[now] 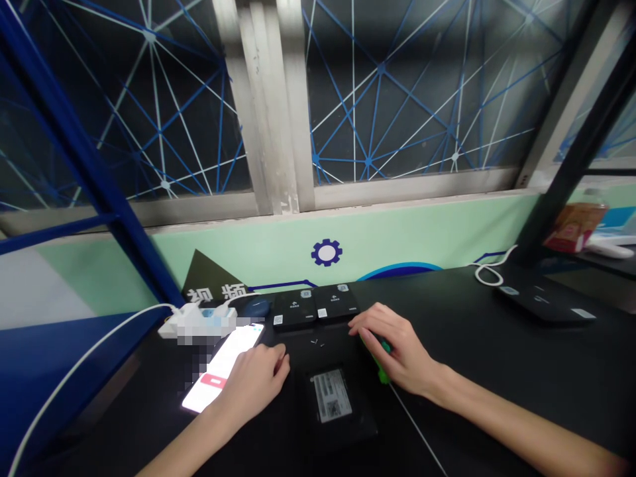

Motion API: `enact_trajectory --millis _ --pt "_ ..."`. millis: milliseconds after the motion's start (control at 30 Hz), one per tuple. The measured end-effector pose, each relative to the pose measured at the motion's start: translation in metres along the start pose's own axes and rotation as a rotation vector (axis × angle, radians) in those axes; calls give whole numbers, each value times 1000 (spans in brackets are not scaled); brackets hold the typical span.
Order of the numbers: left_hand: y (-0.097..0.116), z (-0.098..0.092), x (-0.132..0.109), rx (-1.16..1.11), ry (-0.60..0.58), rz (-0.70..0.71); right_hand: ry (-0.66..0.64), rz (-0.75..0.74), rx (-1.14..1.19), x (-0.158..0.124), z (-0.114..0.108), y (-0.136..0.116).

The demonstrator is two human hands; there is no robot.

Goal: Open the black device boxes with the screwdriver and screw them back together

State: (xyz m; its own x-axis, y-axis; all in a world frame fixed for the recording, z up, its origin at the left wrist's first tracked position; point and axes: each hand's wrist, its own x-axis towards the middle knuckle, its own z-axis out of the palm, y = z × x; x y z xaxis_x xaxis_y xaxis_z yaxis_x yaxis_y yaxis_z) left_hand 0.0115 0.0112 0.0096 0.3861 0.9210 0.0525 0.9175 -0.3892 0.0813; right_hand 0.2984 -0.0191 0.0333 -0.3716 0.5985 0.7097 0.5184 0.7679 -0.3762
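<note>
My left hand (262, 374) rests on the desk at the right edge of a lit phone (231, 361), its fingers curled in and nothing showing between them. My right hand (390, 341) lies over the green handle of a screwdriver (383, 375), fingers bent round it. The screwdriver's long thin shaft points toward me and slightly right. Between the hands, a black drive-like box with a white printed label (332, 395) lies flat on the desk, touched by neither hand. A couple of tiny screws (314, 342) lie just beyond it.
Two black boxes (295, 309) sit side by side toward the wall. A white power strip (199, 322) with cables and a dark mouse (257, 307) are at the left back. A flat black device (544, 303) and a white cable (489, 274) lie at the right.
</note>
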Motion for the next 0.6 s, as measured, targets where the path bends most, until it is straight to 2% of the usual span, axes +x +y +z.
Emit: enact_trajectory --millis 100,233,400,600 --pt "0 1 0 -9 -7 -4 23 41 -12 -1 0 1" --pt "0 0 1 -2 1 -2 48 193 -32 0 -3 4" --pt "1 1 0 8 -3 -8 -104 386 -180 4 -6 9" --pt "-1 3 0 26 16 2 -242 442 -420 4 -3 15"
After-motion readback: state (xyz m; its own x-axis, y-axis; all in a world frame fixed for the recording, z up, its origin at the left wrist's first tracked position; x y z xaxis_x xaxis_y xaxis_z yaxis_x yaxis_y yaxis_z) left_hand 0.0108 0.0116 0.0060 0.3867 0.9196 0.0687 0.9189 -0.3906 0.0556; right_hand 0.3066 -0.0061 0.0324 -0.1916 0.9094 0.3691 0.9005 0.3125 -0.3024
